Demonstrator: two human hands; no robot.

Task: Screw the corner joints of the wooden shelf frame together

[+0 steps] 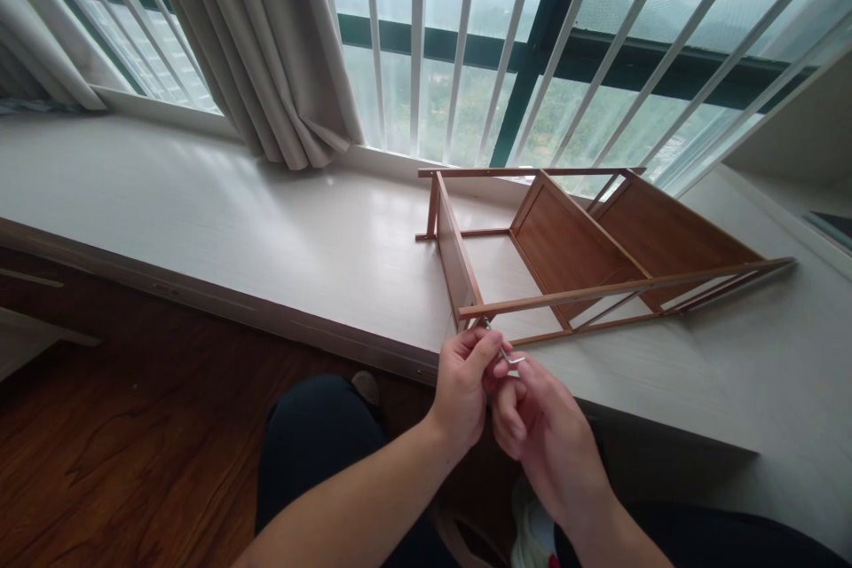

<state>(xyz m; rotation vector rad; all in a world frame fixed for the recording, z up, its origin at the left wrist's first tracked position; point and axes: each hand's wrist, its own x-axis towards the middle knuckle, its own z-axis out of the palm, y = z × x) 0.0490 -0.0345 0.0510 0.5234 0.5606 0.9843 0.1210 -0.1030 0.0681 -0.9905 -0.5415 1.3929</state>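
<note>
- Fingers of both the left hand (461,390) and right hand (542,430) pinch a small bent silver metal key (509,358) at the near corner of the brown wooden slatted rack (565,253) lying on the pale window ledge (232,222).
- Key looks ready to slip; the grip is fingertips only.
- Rack may skid if pushed, since I see nothing bracing it.

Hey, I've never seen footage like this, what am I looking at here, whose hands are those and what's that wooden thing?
This is one picture from a camera worn on a person's head, looking down at their own bare hands. The left hand and right hand meet around a small bent metal key, at the near corner of a wooden rack. The rack lies on its side on a pale window ledge. Behind are a curtain and white window bars.
</note>
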